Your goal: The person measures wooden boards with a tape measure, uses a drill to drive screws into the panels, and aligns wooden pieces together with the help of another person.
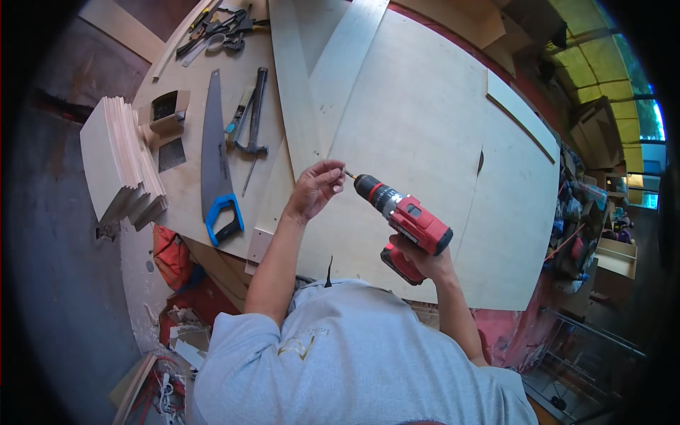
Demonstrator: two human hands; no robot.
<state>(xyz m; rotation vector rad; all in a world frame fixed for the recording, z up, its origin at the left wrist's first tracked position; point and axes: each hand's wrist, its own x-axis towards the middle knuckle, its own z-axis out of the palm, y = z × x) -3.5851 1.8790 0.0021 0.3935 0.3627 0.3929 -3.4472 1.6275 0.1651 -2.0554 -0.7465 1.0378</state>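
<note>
A red and black cordless drill [407,216] is gripped in my right hand [431,264], its body tilted up and to the left. The golden bit [350,174] points from the chuck toward my left hand [317,190]. There the thumb and fingers are pinched together right at the bit's tip. Whatever small thing they hold is too tiny to make out. Beneath both hands lies a large pale wooden panel [418,113]. Long pale boards [297,92] rest across it, meeting in a narrow V just beyond my left hand.
To the left lie a blue-handled handsaw [214,142], a claw hammer [258,113] and a small open cardboard box [168,113]. A stack of thin boards [117,156] stands at the left edge. Clamps and hand tools [227,32] are heaped at the far left. A wood strip [520,113] lies far right.
</note>
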